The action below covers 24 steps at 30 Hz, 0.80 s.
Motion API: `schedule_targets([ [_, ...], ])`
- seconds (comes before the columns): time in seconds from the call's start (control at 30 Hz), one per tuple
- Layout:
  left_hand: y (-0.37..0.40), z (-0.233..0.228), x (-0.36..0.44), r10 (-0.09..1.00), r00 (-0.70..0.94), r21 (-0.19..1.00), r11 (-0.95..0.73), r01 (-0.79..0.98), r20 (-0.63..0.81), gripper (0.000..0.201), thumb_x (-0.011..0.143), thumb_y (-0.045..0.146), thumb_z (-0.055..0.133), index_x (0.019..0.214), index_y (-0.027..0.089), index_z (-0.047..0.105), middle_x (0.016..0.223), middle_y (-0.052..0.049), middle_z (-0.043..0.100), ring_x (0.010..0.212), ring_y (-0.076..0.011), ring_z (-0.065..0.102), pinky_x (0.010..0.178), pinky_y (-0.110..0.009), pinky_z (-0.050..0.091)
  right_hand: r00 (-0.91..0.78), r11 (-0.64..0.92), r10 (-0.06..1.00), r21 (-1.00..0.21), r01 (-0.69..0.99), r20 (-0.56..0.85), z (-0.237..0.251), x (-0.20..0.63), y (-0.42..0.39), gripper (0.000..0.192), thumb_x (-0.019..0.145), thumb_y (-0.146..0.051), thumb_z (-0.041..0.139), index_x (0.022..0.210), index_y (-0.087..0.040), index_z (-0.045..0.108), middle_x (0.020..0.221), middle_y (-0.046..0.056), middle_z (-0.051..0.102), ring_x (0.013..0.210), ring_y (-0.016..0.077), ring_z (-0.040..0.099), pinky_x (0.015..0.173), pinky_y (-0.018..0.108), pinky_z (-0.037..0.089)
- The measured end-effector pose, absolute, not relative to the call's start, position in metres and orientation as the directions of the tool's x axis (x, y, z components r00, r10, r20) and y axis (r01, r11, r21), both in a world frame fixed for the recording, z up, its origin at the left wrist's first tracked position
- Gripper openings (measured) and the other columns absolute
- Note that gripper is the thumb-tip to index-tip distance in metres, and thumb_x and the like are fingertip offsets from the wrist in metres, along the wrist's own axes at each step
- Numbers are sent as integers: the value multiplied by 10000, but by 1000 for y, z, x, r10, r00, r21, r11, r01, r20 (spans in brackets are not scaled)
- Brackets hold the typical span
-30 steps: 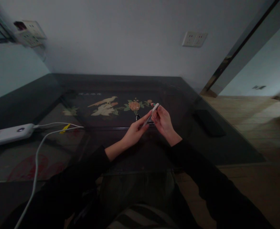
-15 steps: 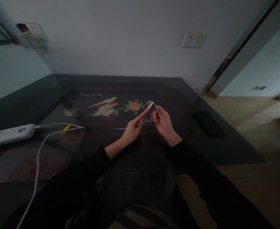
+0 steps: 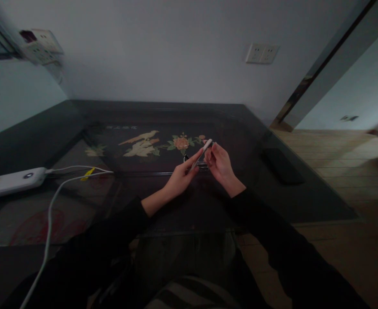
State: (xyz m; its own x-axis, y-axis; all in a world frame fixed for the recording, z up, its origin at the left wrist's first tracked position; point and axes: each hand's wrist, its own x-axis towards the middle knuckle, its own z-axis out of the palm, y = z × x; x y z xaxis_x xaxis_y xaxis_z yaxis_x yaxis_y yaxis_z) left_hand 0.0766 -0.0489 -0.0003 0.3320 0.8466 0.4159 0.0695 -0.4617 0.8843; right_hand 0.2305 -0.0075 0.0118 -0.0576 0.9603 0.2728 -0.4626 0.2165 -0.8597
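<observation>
My left hand is closed around a slim, pale, bar-like object, held tilted with its upper end pointing away to the right. Its exact kind is too small and dim to tell. My right hand has its fingers pinched together close against that upper end. A small dark piece shows at those fingertips, mostly hidden by them. Below and behind the hands, a shiny dark item lies on the table, partly covered by the fingers.
The dark glossy table carries a bird-and-flower picture. A black phone-like slab lies at right. On the left are a white power strip and a white cable. Wall sockets sit behind.
The pale object has shifted slightly right and its upper end now meets my right fingertips. The dark and greenish piece that stuck out from my right fingers is now mostly hidden.
</observation>
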Motion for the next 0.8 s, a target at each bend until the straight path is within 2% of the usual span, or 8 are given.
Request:
schedule_targets([
  [0.1, -52, 2, 78, 838, 354, 886, -461, 53, 415, 562, 924, 203, 539, 1478, 231, 448, 1328, -92, 652, 1106, -252, 649, 977, -423, 537, -62, 200, 965, -871, -449, 254, 11, 231, -7, 432, 726, -597, 742, 931, -224, 671, 544, -82, 428, 468, 81, 341, 435, 258, 262],
  [0.27, -51, 4, 77, 844, 358, 895, -443, 47, 399, 564, 920, 201, 542, 1477, 225, 452, 1320, -98, 656, 1111, -251, 647, 973, -403, 533, -63, 205, 963, -867, -454, 260, 10, 231, -6, 414, 741, -592, 730, 922, -224, 671, 545, -84, 418, 470, 81, 338, 440, 259, 258],
  [0.53, -44, 3, 73, 862, 329, 891, -440, 109, 386, 564, 920, 186, 529, 1478, 201, 447, 1404, -119, 593, 1129, -233, 629, 967, -367, 506, -63, 211, 960, -855, -474, 272, 12, 229, -7, 421, 694, -610, 762, 823, -220, 670, 526, -78, 429, 452, 78, 310, 434, 263, 259],
  [0.67, -38, -1, 70, 868, 314, 885, -443, 143, 384, 576, 929, 201, 519, 1495, 206, 414, 1418, -110, 583, 1002, -193, 655, 858, -309, 532, -58, 230, 957, -866, -444, 284, 15, 229, -10, 455, 689, -640, 756, 662, -230, 559, 504, -71, 439, 444, 80, 331, 432, 257, 292],
  [0.73, -36, -4, 68, 871, 311, 883, -442, 161, 379, 576, 938, 206, 508, 1503, 221, 398, 1434, -103, 570, 942, -176, 659, 819, -298, 538, -60, 232, 956, -864, -446, 288, 16, 229, -11, 451, 693, -620, 767, 652, -232, 542, 501, -70, 448, 441, 79, 333, 432, 256, 286],
  [0.8, -35, -6, 67, 869, 307, 875, -452, 174, 388, 566, 946, 209, 498, 1503, 234, 397, 1464, -97, 539, 1005, -189, 654, 860, -314, 533, -58, 230, 957, -867, -443, 283, 16, 229, -11, 427, 696, -608, 771, 683, -236, 561, 505, -71, 449, 440, 81, 329, 432, 260, 274],
])
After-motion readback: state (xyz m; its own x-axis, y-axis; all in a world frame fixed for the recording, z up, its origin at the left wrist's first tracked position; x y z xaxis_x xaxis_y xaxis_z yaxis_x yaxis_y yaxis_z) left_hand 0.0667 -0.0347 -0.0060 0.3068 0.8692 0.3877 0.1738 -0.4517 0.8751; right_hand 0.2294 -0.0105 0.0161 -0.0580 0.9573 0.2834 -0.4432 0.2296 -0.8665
